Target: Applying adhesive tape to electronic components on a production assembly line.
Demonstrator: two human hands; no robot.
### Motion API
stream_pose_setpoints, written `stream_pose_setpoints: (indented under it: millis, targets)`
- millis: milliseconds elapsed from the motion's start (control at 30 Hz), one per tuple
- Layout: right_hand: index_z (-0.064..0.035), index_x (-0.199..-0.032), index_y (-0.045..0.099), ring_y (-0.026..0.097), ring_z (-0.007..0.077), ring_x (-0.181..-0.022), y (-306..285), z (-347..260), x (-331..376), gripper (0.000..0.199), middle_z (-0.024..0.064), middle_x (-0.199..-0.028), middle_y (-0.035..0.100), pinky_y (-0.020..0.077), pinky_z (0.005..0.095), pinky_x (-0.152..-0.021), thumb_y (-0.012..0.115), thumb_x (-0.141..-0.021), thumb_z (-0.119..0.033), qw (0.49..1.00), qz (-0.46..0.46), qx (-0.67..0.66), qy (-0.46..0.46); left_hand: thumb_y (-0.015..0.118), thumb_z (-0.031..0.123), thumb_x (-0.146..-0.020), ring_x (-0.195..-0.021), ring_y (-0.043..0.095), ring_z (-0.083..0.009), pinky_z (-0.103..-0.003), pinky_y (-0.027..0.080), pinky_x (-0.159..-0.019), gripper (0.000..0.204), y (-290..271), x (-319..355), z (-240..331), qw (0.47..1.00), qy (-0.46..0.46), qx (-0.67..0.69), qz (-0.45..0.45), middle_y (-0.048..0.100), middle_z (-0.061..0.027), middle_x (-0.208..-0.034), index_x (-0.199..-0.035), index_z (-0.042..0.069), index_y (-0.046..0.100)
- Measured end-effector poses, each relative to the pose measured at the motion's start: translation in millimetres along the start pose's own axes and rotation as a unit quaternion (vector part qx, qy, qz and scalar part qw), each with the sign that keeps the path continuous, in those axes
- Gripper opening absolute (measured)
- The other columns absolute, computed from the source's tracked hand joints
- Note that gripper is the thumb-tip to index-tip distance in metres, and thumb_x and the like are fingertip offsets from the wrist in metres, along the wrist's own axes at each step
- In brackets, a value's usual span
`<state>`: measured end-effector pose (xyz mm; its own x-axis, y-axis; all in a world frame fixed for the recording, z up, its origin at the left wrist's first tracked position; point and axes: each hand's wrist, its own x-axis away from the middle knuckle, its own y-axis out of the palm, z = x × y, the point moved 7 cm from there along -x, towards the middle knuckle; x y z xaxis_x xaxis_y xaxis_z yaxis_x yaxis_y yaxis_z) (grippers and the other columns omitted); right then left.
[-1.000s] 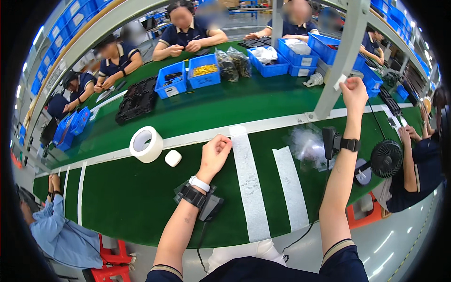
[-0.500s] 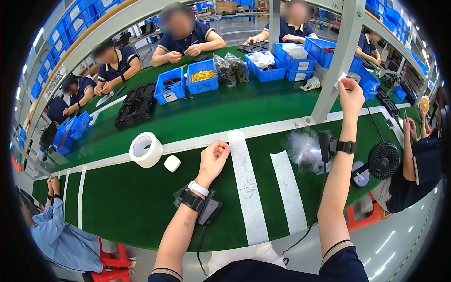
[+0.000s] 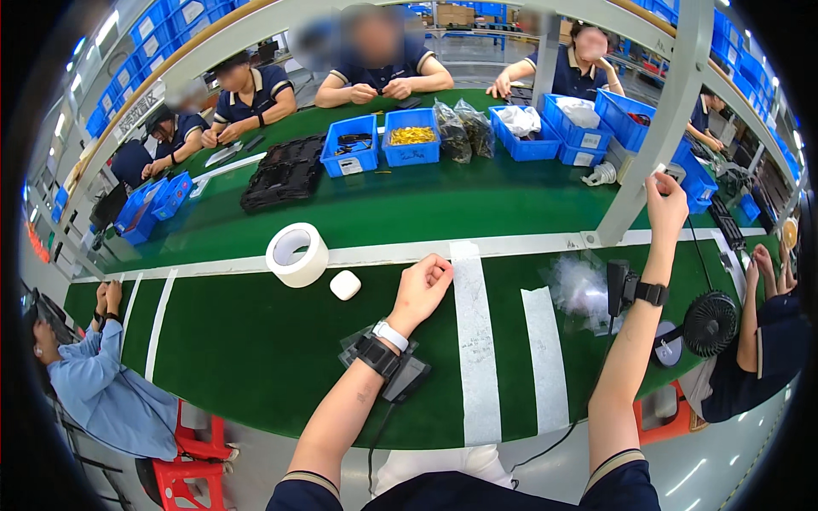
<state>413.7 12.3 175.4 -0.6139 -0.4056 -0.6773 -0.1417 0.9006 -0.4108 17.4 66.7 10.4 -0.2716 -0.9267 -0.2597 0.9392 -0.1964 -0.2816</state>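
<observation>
My left hand (image 3: 422, 289) rests on the green table (image 3: 256, 358) with its fingers curled shut and nothing in it. A small white rounded piece (image 3: 345, 284) lies a little to its left, and a white tape roll (image 3: 296, 254) stands beyond that. My right hand (image 3: 666, 204) is raised at the right, beside the slanted grey frame post (image 3: 656, 128), with its fingers pinched on a small light-coloured thing at the post; what it is cannot be made out. A black device with a cable (image 3: 400, 375) lies under my left wrist.
Blue bins (image 3: 413, 145) and a black tray (image 3: 285, 170) stand at the table's far side, where several people sit working. A crumpled clear bag (image 3: 579, 285) and a small black fan (image 3: 710, 322) are at the right. People sit close on both sides.
The view has shifted slightly. My right hand stays raised at the post and my left hand stays curled on the table.
</observation>
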Motion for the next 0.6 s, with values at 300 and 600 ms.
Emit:
stream_pose_setpoints:
  millis: [300, 600]
  targets:
    - [0.0000, -0.107, 0.058, 0.059, 0.0251, -0.077, 4.3, -4.0, 0.0, 0.056, 0.0134, -0.082, 0.060, 0.0460, 0.0335, -0.072, 0.067, -0.065, -0.036, 0.994, -0.083, 0.069, 0.021, 0.058, 0.007, -0.080, -0.053, 0.045, -0.0019, -0.017, 0.037, -0.049, 0.008, -1.3, 1.3, 4.7, 1.000, 0.007, -0.012, 0.007, 0.052, 0.0022, -0.060, -0.082, 0.000, 0.056]
    - [0.0001, -0.111, 0.055, 0.057, 0.0288, -0.096, 5.1, 0.1, -2.3, 0.060, 0.0194, -0.102, 0.059, 0.0428, 0.0344, -0.083, 0.066, -0.068, -0.040, 0.993, -0.106, 0.058, 0.009, 0.059, 0.008, -0.080, -0.052, 0.044, -0.0024, -0.018, 0.037, -0.048, 0.008, 0.6, 1.3, 3.7, 1.000, 0.001, -0.009, -0.003, 0.052, 0.0016, -0.059, -0.082, 0.001, 0.056]
